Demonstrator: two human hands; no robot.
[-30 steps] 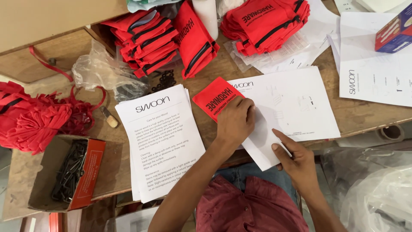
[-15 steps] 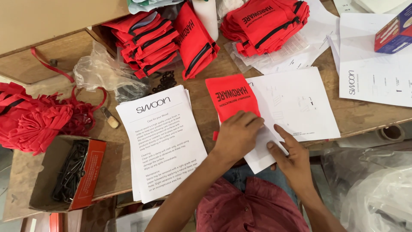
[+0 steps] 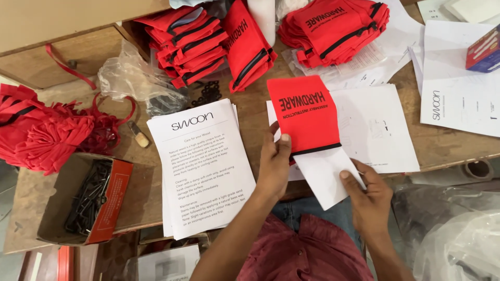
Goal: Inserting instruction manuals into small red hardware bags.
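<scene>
Fingers (image 3: 348,176) pinch folded white paper (image 3: 325,174) halfway inside red pouch (image 3: 303,114), left hand (image 3: 273,164) gripping.

An open red-and-brown cardboard box (image 3: 83,203) of black parts sat at the tabletop's left edge; a blue-and-red carton (image 3: 484,50) lay far right on white sheets.

Two hands (image 3: 273,166) — one red pouch (image 3: 304,114) — one folded sheet (image 3: 325,177).
</scene>
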